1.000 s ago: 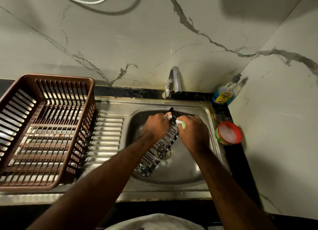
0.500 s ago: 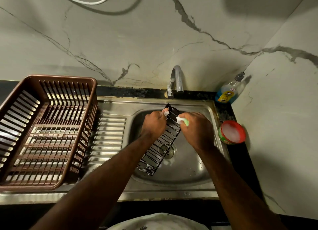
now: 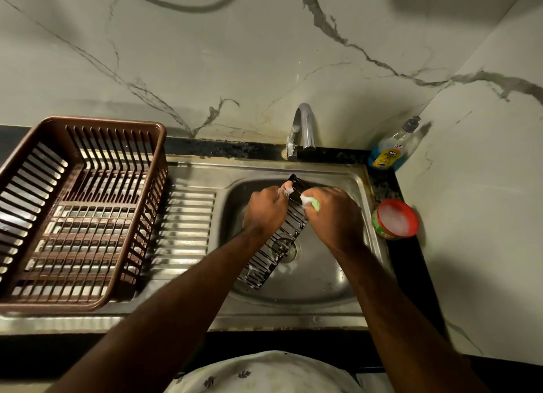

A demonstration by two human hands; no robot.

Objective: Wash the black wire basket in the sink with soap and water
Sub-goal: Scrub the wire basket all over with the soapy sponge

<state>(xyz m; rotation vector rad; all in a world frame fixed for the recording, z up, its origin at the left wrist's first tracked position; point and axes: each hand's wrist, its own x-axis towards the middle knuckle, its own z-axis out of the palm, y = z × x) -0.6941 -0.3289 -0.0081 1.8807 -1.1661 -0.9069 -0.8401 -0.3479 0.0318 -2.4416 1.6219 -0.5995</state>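
The black wire basket point(image 3: 271, 253) is long and narrow and stands tilted in the steel sink point(image 3: 320, 286), its lower end near the drain. My left hand point(image 3: 266, 210) grips its upper left edge, fingers foamy. My right hand point(image 3: 335, 213) holds a soapy green sponge point(image 3: 312, 202) against the upper part of the basket. Both hands cover the basket's middle. The tap point(image 3: 302, 131) stands behind the bowl; no water stream is visible.
A brown plastic dish rack point(image 3: 79, 213) sits on the ribbed drainboard point(image 3: 188, 225) at the left. A red-rimmed tub of foamy soap point(image 3: 395, 219) and a blue dish-liquid bottle point(image 3: 390, 151) stand on the dark counter at the right, by the marble wall.
The view has shifted slightly. Both hands and the basket's top have moved a little toward the tap, with the sponge still on the upper wires.
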